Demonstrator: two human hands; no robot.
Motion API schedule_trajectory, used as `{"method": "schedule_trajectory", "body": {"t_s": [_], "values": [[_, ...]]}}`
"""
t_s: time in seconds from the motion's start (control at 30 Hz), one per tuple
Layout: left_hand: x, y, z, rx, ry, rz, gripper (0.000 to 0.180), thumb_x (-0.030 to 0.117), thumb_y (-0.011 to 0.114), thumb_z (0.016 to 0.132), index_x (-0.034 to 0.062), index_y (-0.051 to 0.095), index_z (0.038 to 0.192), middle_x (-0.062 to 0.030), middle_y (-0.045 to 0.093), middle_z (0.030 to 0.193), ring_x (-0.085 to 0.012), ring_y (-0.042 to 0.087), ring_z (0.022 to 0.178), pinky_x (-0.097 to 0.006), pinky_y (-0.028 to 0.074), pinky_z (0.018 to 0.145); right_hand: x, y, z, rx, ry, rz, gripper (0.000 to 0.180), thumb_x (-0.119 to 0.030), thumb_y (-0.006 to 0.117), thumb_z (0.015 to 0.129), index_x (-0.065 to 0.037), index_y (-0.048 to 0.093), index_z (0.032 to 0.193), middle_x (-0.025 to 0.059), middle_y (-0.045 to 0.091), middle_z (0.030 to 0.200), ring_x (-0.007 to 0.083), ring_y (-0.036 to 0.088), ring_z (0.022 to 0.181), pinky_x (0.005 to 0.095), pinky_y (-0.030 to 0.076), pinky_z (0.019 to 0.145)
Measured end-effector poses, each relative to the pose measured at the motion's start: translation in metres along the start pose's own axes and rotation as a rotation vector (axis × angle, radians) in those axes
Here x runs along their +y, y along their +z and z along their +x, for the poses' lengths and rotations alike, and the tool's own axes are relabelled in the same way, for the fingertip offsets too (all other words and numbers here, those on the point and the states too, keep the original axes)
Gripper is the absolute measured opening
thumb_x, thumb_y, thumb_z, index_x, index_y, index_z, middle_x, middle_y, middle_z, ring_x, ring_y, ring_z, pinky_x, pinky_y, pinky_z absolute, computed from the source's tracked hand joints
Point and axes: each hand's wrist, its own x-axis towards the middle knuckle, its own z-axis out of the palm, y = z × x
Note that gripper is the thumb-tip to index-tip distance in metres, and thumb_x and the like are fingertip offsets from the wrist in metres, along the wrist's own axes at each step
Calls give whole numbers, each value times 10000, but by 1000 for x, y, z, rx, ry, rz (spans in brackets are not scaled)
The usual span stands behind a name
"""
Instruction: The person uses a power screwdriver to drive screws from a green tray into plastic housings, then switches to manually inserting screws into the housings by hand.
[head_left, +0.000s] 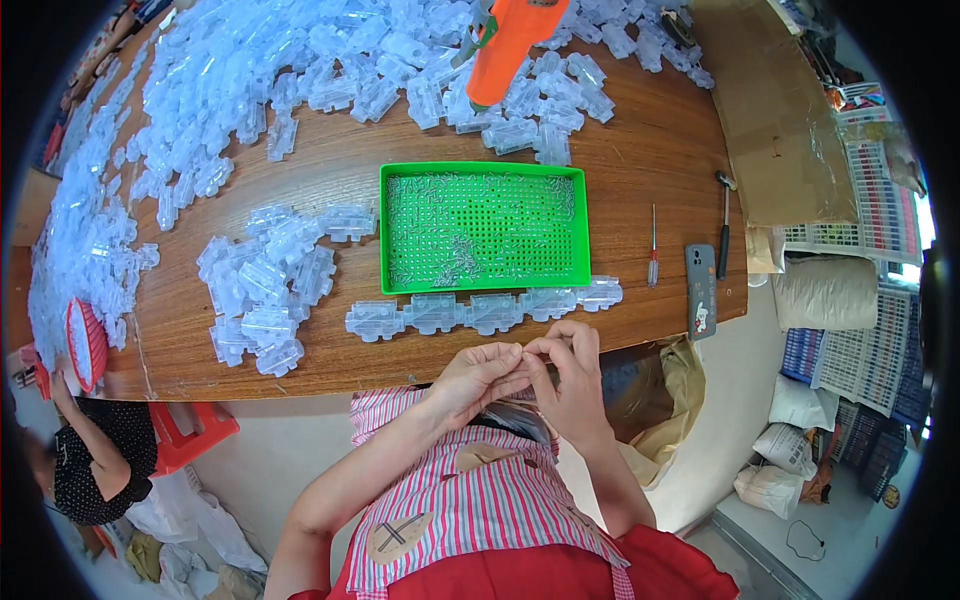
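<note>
My left hand (482, 379) and my right hand (572, 382) meet just in front of the table's near edge, fingertips pinched together. Whatever sits between them is too small or hidden to make out. Beyond the fingers runs a row of clear plastic parts (435, 312), laid side by side along the near side of the table. Right behind that row stands a shallow green tray (385, 230); small shiny metal pieces (462, 258) like screws or pins are scattered in it, thicker near its front and corners.
A heap of clear parts (270, 290) lies left of the tray, and a large pile (330, 50) spreads behind. An orange tool (505, 55) hangs above. Rightward lie a screwdriver (653, 260), phone (701, 290) and hammer (724, 225). Another person (100, 465) is at far left.
</note>
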Motion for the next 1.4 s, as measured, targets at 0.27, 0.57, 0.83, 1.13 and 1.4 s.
{"method": "schedule_trajectory", "body": {"t_s": [0.27, 0.57, 0.83, 1.13, 1.4], "values": [[8, 12, -4, 177, 7, 101, 269, 247, 580, 984, 5, 651, 1079, -104, 694, 1039, -161, 673, 951, -282, 568, 858, 18, 8, 7, -92, 17, 13, 130, -75, 606, 877, -12, 560, 980, 168, 480, 1061, 350, 480, 1025, 424, 412, 895], [12, 9, -2, 235, 9, 75, 529, 463, 531, 968, -38, 615, 1115, -157, 674, 1052, -205, 669, 978, -320, 569, 890, 35, 36, 25, 105, -52, -111, 136, -81, 620, 888, -26, 560, 998, 165, 453, 1090, 343, 437, 1031, 455, 363, 912], [11, 9, -2, 254, 17, 62, 559, 478, 520, 969, -55, 600, 1114, -165, 668, 1055, -209, 667, 974, -328, 568, 895, 35, 34, 26, 84, -75, -88, 128, -70, 648, 856, -56, 608, 977, 143, 467, 1071, 324, 445, 985, 439, 368, 885], [14, 15, -7, 208, 14, 2, 580, 481, 497, 975, -61, 567, 1169, -187, 652, 1120, -237, 656, 1038, -350, 556, 931, 21, 11, 24, 120, -29, -34, 169, -23, 647, 845, -54, 655, 1011, 128, 483, 1059, 303, 460, 984, 404, 407, 838], [26, 13, -12, -192, -15, -272, 812, 623, 270, 987, -70, 421, 1382, -194, 559, 1321, -238, 602, 1153, -352, 502, 999, -16, -3, 5, -63, -91, 0, 137, -101, 712, 793, -97, 694, 928, 77, 533, 999, 265, 502, 912, 367, 428, 781]]}}
